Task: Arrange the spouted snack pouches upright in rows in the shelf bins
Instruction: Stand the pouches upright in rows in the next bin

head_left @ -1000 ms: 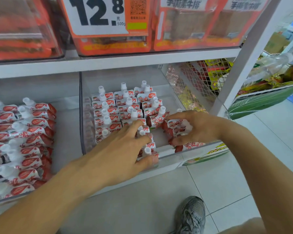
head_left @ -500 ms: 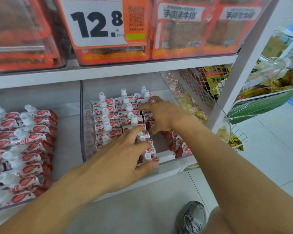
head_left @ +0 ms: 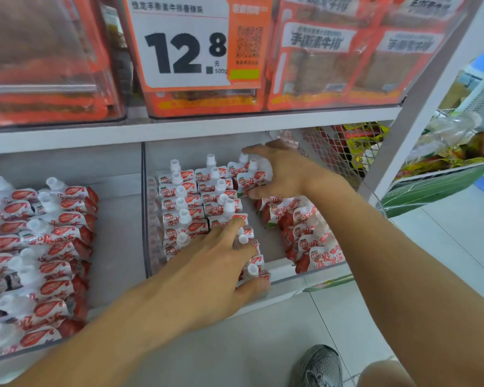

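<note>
Red-and-white spouted pouches [head_left: 190,196] stand upright in rows in the left half of the clear middle bin [head_left: 285,272]. At the bin's back, my right hand [head_left: 285,171] grips a few upright pouches [head_left: 252,177] at the far end of the third row. My left hand [head_left: 215,263] lies with straight fingers spread over the front pouches of that row, its thumb at the bin's front wall. A loose pile of pouches [head_left: 305,233] lies on its side in the bin's right half. The bin to the left [head_left: 118,247] holds more pouches [head_left: 45,247], leaning in rows.
The shelf above [head_left: 207,127] carries bins of orange snack packs and a 12.8 price card [head_left: 185,51]. A white upright post [head_left: 411,124] and a wire mesh basket [head_left: 347,146] stand to the right. My shoe [head_left: 319,364] is on the tiled floor below.
My right hand left the loose pile at the bin's right, moved to the back of the bin and now grips pouches there. My left hand stayed on the front pouches.
</note>
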A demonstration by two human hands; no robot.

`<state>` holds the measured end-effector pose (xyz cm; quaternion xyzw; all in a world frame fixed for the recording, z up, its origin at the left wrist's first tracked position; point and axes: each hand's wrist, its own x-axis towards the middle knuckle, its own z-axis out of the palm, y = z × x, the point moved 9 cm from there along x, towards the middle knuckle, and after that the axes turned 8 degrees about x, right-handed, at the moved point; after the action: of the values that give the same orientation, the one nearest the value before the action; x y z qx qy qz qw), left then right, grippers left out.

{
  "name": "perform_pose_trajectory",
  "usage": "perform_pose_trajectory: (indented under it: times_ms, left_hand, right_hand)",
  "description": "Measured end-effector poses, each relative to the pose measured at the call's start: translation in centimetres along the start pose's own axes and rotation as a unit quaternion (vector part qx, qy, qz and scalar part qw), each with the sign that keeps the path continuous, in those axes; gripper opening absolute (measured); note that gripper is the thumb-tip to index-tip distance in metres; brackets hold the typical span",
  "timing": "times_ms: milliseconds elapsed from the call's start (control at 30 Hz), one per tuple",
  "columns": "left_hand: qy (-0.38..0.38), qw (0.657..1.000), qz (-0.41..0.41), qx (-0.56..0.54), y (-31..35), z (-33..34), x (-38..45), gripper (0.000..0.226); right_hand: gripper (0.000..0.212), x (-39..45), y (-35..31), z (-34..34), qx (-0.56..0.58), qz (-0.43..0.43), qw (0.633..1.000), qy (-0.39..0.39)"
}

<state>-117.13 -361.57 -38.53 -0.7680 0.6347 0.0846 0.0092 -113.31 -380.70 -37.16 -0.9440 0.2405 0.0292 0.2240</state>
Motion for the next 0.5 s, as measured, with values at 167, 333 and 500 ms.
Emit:
perform_pose_trajectory:
  times_ms: [167, 333, 500]
  left_hand:
    - [0.012, 1.0, 0.004, -0.01, -0.3, -0.1, 0.0, 0.054]
    - [0.013, 1.0, 0.003, -0.016, -0.2, 0.1, 0.2, 0.055]
    - [0.025, 1.0, 0.007, -0.013, -0.2, 0.1, 0.3, 0.055]
  right_hand:
    - [0.094, 3.0, -1.5, 3.2, -0.065, 0.01, 0.994, -0.088]
    - [0.072, 4.2, -1.5, 3.1, -0.128, -0.016, 0.991, -0.04]
    - [0.068, 4.4, 1.2, 2.4, -0.164, 0.033, 0.984, -0.06]
